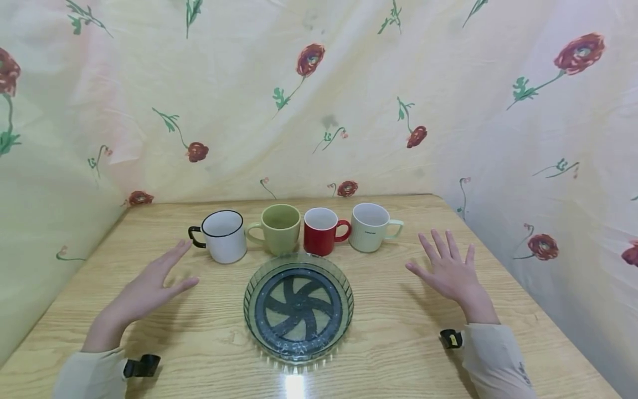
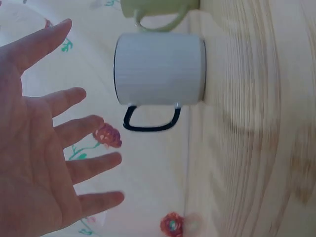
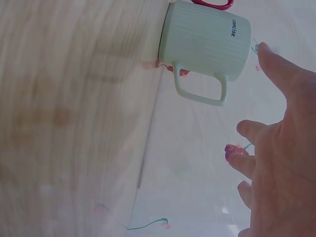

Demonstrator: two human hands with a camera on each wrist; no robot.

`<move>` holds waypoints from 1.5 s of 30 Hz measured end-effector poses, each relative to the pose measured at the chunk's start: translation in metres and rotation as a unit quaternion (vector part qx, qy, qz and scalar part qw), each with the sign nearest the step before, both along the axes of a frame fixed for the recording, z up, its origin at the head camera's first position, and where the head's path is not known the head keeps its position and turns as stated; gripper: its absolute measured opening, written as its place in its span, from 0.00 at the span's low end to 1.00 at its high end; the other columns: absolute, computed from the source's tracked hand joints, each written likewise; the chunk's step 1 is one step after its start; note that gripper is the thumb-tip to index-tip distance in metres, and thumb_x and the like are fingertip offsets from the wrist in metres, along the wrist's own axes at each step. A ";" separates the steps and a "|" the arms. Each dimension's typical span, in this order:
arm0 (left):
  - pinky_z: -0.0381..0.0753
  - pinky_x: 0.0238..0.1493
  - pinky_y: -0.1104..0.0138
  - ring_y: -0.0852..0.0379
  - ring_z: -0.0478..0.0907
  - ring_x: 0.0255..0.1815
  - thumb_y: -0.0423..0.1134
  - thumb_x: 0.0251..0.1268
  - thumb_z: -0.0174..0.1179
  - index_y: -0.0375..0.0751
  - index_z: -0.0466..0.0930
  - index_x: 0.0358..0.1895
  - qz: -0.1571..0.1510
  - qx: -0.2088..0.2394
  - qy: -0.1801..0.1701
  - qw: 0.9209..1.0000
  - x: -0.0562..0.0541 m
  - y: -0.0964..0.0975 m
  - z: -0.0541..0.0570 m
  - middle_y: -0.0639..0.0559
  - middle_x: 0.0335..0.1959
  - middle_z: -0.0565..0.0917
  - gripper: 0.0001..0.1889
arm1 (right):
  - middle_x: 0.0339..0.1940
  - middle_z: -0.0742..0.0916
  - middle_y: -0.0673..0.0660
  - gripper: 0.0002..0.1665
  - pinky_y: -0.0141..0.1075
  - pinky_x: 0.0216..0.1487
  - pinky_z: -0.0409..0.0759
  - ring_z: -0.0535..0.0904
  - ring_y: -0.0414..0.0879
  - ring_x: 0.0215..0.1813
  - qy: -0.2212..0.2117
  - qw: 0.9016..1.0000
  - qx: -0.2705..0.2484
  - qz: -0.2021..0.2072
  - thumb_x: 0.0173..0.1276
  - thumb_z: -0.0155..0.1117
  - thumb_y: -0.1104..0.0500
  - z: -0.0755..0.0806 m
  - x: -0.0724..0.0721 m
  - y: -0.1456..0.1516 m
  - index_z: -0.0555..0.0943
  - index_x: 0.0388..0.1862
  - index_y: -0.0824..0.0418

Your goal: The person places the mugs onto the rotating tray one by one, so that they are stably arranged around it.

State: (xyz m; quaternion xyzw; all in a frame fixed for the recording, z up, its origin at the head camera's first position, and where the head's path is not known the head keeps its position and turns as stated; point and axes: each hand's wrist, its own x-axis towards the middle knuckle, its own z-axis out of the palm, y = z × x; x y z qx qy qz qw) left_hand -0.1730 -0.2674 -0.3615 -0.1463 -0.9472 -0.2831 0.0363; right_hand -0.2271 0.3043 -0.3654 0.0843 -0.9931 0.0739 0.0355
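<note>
My left hand (image 1: 149, 288) hovers over the left of the table, fingers straight, thumb apart, holding nothing. Nearest to it is a white enamel-style mug (image 1: 226, 244) with a black rim and black handle; the left wrist view shows a gap between that mug (image 2: 160, 69) and the spread fingers. My right hand (image 1: 451, 271) is raised on the right, fingers spread and holding nothing. The pale green ribbed mug (image 1: 368, 233) stands nearest it, its handle toward the hand. Between these mugs stand an olive-green mug (image 1: 281, 235) and a red mug (image 1: 319, 235).
A round clear glass dish (image 1: 249, 310) with a dark swirl-patterned base sits in front of the mug row. Everything stands on a wood-grain table (image 1: 394, 343). Flower-printed cloth (image 1: 239, 100) hangs behind and at both sides. Black wrist bands with mounts (image 1: 142, 366) are on both sleeves.
</note>
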 end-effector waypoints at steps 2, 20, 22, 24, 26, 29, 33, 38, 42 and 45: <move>0.53 0.65 0.27 0.25 0.49 0.74 0.52 0.68 0.58 0.46 0.43 0.79 -0.018 0.034 -0.007 0.999 -0.001 0.002 0.000 0.35 0.79 0.47 0.43 | 0.80 0.47 0.67 0.52 0.78 0.66 0.25 0.33 0.69 0.79 -0.004 1.000 -0.002 0.002 0.69 0.43 0.27 0.000 0.000 0.000 0.46 0.80 0.56; 0.61 0.65 0.30 0.28 0.57 0.73 0.44 0.72 0.54 0.49 0.47 0.78 -0.089 0.136 -0.069 0.984 -0.005 0.023 -0.006 0.37 0.79 0.51 0.36 | 0.80 0.48 0.69 0.51 0.79 0.64 0.24 0.34 0.70 0.79 -0.024 1.000 -0.014 0.010 0.69 0.46 0.29 0.000 0.002 -0.001 0.50 0.78 0.59; 0.61 0.67 0.33 0.28 0.57 0.73 0.42 0.72 0.54 0.45 0.49 0.78 -0.106 0.149 -0.063 0.981 -0.006 0.025 -0.008 0.37 0.78 0.51 0.35 | 0.80 0.48 0.69 0.51 0.79 0.64 0.24 0.34 0.70 0.79 -0.025 1.000 -0.014 0.011 0.69 0.46 0.29 0.000 0.002 -0.002 0.51 0.78 0.59; 0.62 0.67 0.35 0.30 0.58 0.73 0.40 0.73 0.53 0.43 0.50 0.77 -0.117 0.162 -0.061 0.978 -0.007 0.027 -0.009 0.39 0.78 0.53 0.34 | 0.79 0.49 0.69 0.51 0.79 0.64 0.24 0.34 0.70 0.78 -0.026 0.999 -0.015 0.012 0.69 0.46 0.29 0.000 0.003 -0.002 0.51 0.78 0.59; 0.64 0.67 0.37 0.30 0.59 0.73 0.38 0.73 0.52 0.41 0.50 0.77 -0.125 0.176 -0.062 0.974 -0.007 0.029 -0.010 0.39 0.78 0.54 0.33 | 0.79 0.50 0.70 0.51 0.79 0.64 0.24 0.35 0.70 0.78 -0.026 1.000 -0.013 0.012 0.69 0.46 0.29 0.000 0.003 -0.003 0.52 0.78 0.60; 0.66 0.66 0.38 0.30 0.59 0.72 0.37 0.73 0.52 0.40 0.50 0.77 -0.133 0.199 -0.069 0.968 -0.009 0.033 -0.011 0.38 0.77 0.55 0.33 | 0.79 0.51 0.70 0.51 0.79 0.65 0.24 0.36 0.70 0.78 -0.025 1.000 -0.012 0.011 0.69 0.47 0.29 -0.001 0.003 -0.004 0.53 0.77 0.60; 0.70 0.64 0.39 0.28 0.59 0.71 0.38 0.73 0.52 0.38 0.51 0.76 -0.140 0.218 -0.076 0.963 -0.010 0.039 -0.013 0.36 0.77 0.56 0.33 | 0.78 0.52 0.71 0.51 0.79 0.64 0.25 0.36 0.71 0.78 -0.026 1.000 -0.009 0.012 0.69 0.47 0.29 -0.003 0.002 -0.003 0.53 0.77 0.61; 0.75 0.63 0.44 0.29 0.61 0.71 0.39 0.72 0.54 0.37 0.51 0.76 -0.138 0.234 -0.085 0.959 -0.009 0.046 -0.014 0.36 0.76 0.57 0.34 | 0.78 0.53 0.71 0.50 0.80 0.64 0.26 0.37 0.71 0.78 -0.027 1.000 -0.006 0.014 0.69 0.48 0.29 -0.003 0.002 -0.004 0.54 0.77 0.61; 0.76 0.63 0.46 0.30 0.63 0.70 0.38 0.71 0.55 0.36 0.51 0.76 -0.139 0.247 -0.089 0.955 -0.008 0.050 -0.015 0.36 0.76 0.58 0.34 | 0.78 0.53 0.71 0.50 0.80 0.64 0.27 0.38 0.71 0.78 -0.026 1.000 -0.005 0.015 0.69 0.48 0.30 -0.002 0.003 -0.005 0.55 0.77 0.61; 0.78 0.62 0.52 0.31 0.64 0.70 0.37 0.70 0.56 0.35 0.51 0.76 -0.145 0.256 -0.089 0.952 -0.008 0.052 -0.016 0.35 0.76 0.58 0.35 | 0.78 0.54 0.71 0.50 0.79 0.64 0.27 0.38 0.71 0.78 -0.026 1.000 -0.004 0.016 0.69 0.49 0.30 -0.002 0.002 -0.006 0.55 0.77 0.61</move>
